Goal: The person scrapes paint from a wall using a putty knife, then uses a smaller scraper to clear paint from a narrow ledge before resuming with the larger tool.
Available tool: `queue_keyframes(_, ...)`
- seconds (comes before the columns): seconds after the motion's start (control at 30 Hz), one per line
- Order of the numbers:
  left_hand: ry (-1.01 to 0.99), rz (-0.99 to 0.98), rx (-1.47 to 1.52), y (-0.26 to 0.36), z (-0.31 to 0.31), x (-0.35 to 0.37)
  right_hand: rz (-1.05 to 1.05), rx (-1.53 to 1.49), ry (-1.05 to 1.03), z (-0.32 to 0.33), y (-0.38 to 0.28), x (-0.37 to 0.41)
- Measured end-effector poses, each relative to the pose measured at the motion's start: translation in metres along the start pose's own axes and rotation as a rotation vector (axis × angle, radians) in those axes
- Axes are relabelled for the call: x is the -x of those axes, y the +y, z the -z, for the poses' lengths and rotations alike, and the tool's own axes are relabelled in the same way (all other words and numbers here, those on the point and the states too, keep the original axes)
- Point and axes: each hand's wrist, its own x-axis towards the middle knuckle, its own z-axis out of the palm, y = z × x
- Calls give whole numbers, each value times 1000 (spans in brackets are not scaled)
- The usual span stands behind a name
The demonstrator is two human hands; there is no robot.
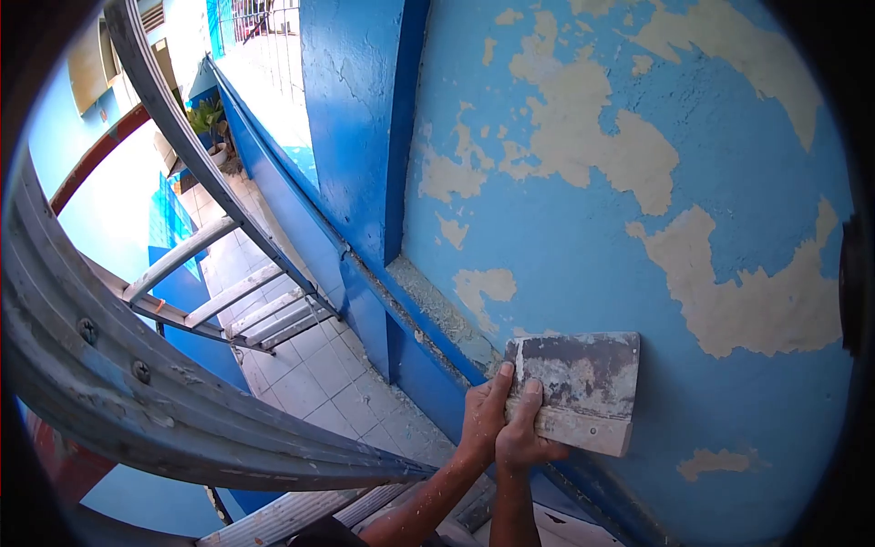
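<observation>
Both of my hands grip a wide scraper (583,392), its broad flat blade smeared with grey and white residue. My left hand (485,412) is closed at its left edge, thumb pressed on the face. Just right of it, my right hand (525,439) is closed around the lower left corner, thumb also lying on the face and fingers tucked behind. The scraper overlaps the lower part of a light blue wall (565,246), where flaked-off paint leaves pale bare patches (729,292).
A dusty metal ladder (182,401) curves across the left, its rungs reaching toward the tiled floor (328,383). Paint flakes lie on the ledge (437,296) under the wall. A dark blue pillar (355,109) borders the wall, and a potted plant (214,137) stands farther off.
</observation>
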Motion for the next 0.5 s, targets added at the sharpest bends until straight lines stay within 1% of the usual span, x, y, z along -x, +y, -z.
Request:
queue_keyframes(0.07,-56,49,-1,8,5,-1,12,95,21,8,4,8)
queue_keyframes(0.1,-56,53,-5,13,2,-2,45,42,58,1,-5,7)
queue_keyframes(0.13,-35,19,19,19,-3,-2,41,43,63,2,-2,5)
queue_keyframes(0.2,-1,7,46,8,-6,7,76,179,44,15,7,7)
queue_keyframes(0.27,1,-25,66,-2,-12,7,68,137,41,23,9,3)
queue_keyframes(0.3,20,-54,-49,-1,-15,9,58,61,33,23,7,0)
queue_keyframes(0.33,18,-64,-43,0,-16,4,45,-11,16,24,7,-3)
queue_keyframes(0.37,25,-101,-34,14,-20,2,83,-52,13,15,9,-8)
queue_keyframes(0.4,32,-128,-35,26,-19,-2,188,141,-73,7,5,-16)
queue_keyframes(0.43,-78,-169,2,37,-10,-13,252,169,-35,-12,5,-20)
queue_keyframes(0.47,-78,-151,-9,38,-8,-10,320,196,5,-25,5,-21)
queue_keyframes(0.5,-68,-159,-22,42,-7,-10,317,198,12,-20,8,-17)
